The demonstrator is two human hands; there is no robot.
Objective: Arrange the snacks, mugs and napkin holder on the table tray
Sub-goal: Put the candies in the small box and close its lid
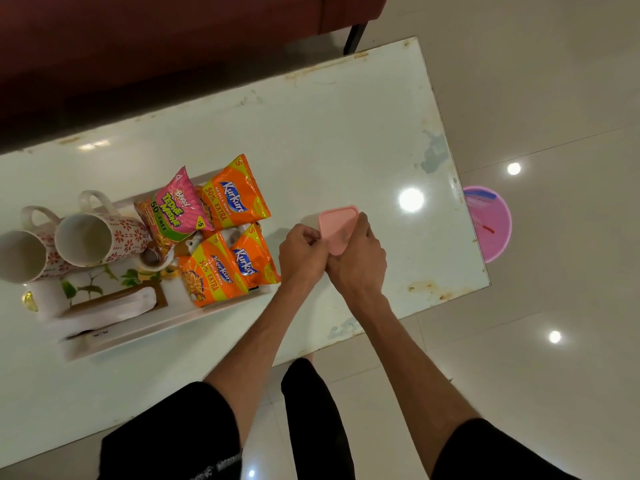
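Note:
A white tray sits on the left part of the table. It holds two floral mugs, a wooden napkin holder with white napkins, a pink snack packet and orange snack packets. A small white cup stands among them. Just right of the tray, both hands grip a pink lidded container over the table. My left hand pinches its left edge. My right hand wraps its near side.
The glossy white table has worn, stained edges. A dark red sofa stands beyond it. A pink bucket sits on the tiled floor past the table's right edge. My legs in black shorts are at the bottom.

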